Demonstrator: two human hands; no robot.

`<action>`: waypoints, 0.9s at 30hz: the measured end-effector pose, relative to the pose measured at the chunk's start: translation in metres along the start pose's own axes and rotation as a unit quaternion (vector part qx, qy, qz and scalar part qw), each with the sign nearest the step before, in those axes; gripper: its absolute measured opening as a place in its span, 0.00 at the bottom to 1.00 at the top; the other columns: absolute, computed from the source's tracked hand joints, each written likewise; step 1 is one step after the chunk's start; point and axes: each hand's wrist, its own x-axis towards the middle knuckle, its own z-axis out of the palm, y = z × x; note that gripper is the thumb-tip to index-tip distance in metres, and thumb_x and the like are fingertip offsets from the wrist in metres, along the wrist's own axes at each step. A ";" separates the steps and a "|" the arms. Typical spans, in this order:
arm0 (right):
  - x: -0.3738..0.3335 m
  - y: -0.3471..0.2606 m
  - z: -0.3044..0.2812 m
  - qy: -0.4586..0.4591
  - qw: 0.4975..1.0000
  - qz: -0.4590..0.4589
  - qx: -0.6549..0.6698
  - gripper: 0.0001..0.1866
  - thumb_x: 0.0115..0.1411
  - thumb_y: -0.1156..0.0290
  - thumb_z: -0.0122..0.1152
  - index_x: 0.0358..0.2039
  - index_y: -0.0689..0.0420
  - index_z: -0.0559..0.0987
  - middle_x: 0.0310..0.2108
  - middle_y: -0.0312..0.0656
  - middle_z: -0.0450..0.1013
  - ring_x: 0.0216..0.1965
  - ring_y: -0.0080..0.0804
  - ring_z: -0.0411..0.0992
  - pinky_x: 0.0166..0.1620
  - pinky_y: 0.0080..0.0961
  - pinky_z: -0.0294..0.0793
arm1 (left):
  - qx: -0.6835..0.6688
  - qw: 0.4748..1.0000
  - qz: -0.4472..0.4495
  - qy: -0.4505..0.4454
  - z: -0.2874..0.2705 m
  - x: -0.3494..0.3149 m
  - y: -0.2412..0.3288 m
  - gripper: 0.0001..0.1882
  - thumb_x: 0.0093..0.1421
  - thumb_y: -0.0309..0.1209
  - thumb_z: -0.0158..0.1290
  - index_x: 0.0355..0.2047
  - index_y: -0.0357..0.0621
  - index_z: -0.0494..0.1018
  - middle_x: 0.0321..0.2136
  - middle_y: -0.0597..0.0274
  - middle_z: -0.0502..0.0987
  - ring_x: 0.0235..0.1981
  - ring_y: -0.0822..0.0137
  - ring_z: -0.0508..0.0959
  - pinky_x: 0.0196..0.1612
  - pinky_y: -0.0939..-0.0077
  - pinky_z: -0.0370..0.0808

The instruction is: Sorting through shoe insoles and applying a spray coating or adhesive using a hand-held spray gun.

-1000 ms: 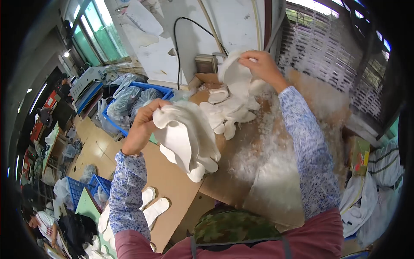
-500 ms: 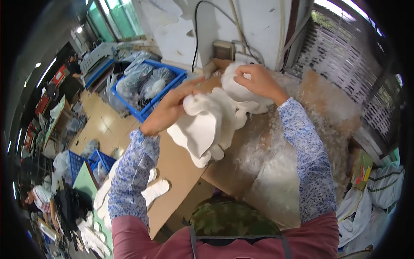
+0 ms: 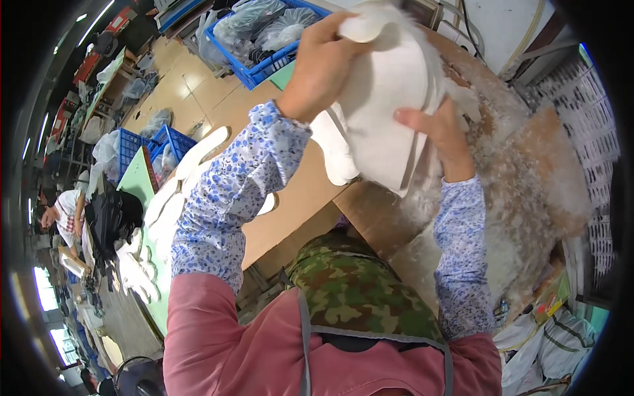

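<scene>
Hands (image 3: 321,71) at opposite edges of the layered white pieces (image 3: 386,119)

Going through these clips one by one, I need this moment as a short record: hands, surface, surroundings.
Left grip: closed on the upper left of layered white pieces
Right grip: at their lower right edge, thumb in front
Surface: brown board
Right side: scattered white fluff
Upper left: blue crate holding plastic bags
Far left: another person

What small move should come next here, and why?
Probably the right hand should even up the white fabric pieces: their edges look staggered on the right, while the left hand holds them near the top.
</scene>
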 end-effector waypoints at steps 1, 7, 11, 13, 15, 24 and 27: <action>-0.006 0.022 0.003 -0.004 0.999 0.034 0.026 0.39 0.44 0.72 0.67 0.57 0.63 0.62 0.49 0.41 0.69 0.48 0.28 0.68 0.52 0.24 0.67 | -0.039 0.998 -0.052 0.020 -0.011 -0.004 -0.008 0.15 0.59 0.22 0.48 0.47 0.34 0.69 0.41 0.58 0.75 0.41 0.68 0.76 0.43 0.76 0.74; -0.004 0.136 0.022 0.006 0.978 0.202 0.050 0.37 0.42 0.73 0.67 0.54 0.65 0.65 0.46 0.44 0.71 0.47 0.33 0.69 0.52 0.26 0.66 | -0.201 0.923 -0.282 0.166 -0.089 -0.033 -0.152 0.16 0.58 0.22 0.46 0.47 0.32 0.67 0.42 0.52 0.74 0.40 0.62 0.77 0.45 0.71 0.74; 0.009 0.222 0.022 0.053 0.944 0.159 -0.285 0.41 0.40 0.61 0.68 0.54 0.67 0.64 0.48 0.56 0.68 0.51 0.47 0.67 0.52 0.34 0.66 | -0.107 0.921 -0.322 0.193 -0.126 -0.054 -0.263 0.19 0.60 0.29 0.47 0.50 0.33 0.66 0.44 0.56 0.73 0.41 0.65 0.74 0.44 0.73 0.72; 0.005 0.242 0.036 0.031 0.924 0.181 -0.336 0.44 0.40 0.56 0.66 0.54 0.65 0.61 0.52 0.59 0.62 0.54 0.54 0.61 0.54 0.45 0.62 | -0.047 0.901 -0.355 0.244 -0.146 -0.074 -0.295 0.23 0.62 0.36 0.47 0.53 0.34 0.65 0.43 0.61 0.73 0.42 0.68 0.72 0.44 0.76 0.69; 0.005 0.226 0.059 0.009 0.910 0.208 -0.359 0.48 0.39 0.57 0.70 0.57 0.64 0.59 0.53 0.56 0.61 0.56 0.52 0.59 0.56 0.43 0.60 | -0.017 0.924 -0.331 0.191 -0.184 -0.099 -0.299 0.24 0.65 0.44 0.41 0.55 0.39 0.64 0.46 0.61 0.73 0.46 0.68 0.73 0.45 0.73 0.71; -0.002 0.252 0.032 0.069 0.919 0.240 -0.304 0.59 0.36 0.50 0.74 0.61 0.67 0.52 0.59 0.60 0.53 0.61 0.52 0.54 0.61 0.40 0.55 | -0.097 0.926 -0.254 0.261 -0.085 -0.176 -0.277 0.33 0.65 0.31 0.40 0.65 0.43 0.39 0.61 0.53 0.53 0.61 0.61 0.57 0.61 0.69 0.55; 0.009 0.270 0.020 0.048 0.942 0.249 -0.222 0.55 0.37 0.55 0.74 0.60 0.68 0.55 0.57 0.60 0.59 0.59 0.49 0.59 0.60 0.36 0.57 | -0.116 0.931 -0.210 0.274 -0.060 -0.144 -0.289 0.33 0.64 0.27 0.41 0.65 0.40 0.38 0.63 0.50 0.49 0.62 0.57 0.54 0.64 0.66 0.50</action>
